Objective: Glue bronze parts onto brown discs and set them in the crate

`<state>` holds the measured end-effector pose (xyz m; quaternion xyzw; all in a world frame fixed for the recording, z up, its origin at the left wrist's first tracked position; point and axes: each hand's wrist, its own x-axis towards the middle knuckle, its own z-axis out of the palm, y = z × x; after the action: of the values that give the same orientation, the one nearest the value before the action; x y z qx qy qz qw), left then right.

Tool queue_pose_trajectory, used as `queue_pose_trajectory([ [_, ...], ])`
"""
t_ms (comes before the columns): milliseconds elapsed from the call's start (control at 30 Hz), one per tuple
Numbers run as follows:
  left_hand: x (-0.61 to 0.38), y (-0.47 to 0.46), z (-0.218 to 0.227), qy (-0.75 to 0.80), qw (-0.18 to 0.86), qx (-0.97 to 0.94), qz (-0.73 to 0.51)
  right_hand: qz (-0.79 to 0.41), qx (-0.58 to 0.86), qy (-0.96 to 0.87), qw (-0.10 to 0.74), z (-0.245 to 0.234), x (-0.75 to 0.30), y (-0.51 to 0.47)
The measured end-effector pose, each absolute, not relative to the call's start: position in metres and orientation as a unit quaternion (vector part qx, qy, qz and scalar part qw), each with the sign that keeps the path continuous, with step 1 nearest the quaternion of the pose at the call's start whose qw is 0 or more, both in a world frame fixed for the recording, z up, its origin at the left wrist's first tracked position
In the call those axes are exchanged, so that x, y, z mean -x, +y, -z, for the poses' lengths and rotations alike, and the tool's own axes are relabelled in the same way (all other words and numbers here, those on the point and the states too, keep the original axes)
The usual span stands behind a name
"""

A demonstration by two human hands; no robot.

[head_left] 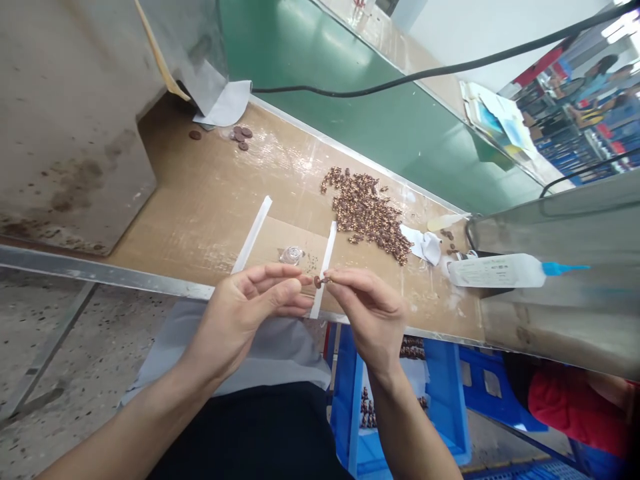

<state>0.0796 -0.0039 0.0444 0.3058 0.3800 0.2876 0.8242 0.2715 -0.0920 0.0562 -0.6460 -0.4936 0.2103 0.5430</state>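
Close to the near edge of the bench, a small brown round-headed part (318,282) is between my two hands. The thumb and index finger of my right hand (373,313) pinch its thin, darker end. My left hand (250,300) is closed, with its fingertips against the round brown head; the exact grip is partly hidden by the fingers. Just beyond the fingers, a small clear dish (291,255) stands on a board (280,233) between two white tape strips. A wide heap of small copper-brown parts (367,210) lies farther back on the bench.
Brown discs (243,135) lie at the back left by a metal housing (65,133). At right are a white squeeze bottle with a blue tip (500,270) and crumpled white paper (425,245). A blue crate (450,407) with rows of parts sits below; a red-clothed person (575,407) is nearby.
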Motion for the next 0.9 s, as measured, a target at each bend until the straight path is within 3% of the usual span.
queue_pose_trajectory([
  [300, -0.066, -0.001, -0.032, 0.441, 0.737, -0.377, -0.346, -0.022, 0.753, -0.525, 0.396, -0.021, -0.362, -0.102],
  [900, -0.07, 0.001, -0.036, 0.447, 0.724, -0.388, -0.355, -0.019, 0.753, -0.52, 0.403, 0.006, -0.37, -0.101],
])
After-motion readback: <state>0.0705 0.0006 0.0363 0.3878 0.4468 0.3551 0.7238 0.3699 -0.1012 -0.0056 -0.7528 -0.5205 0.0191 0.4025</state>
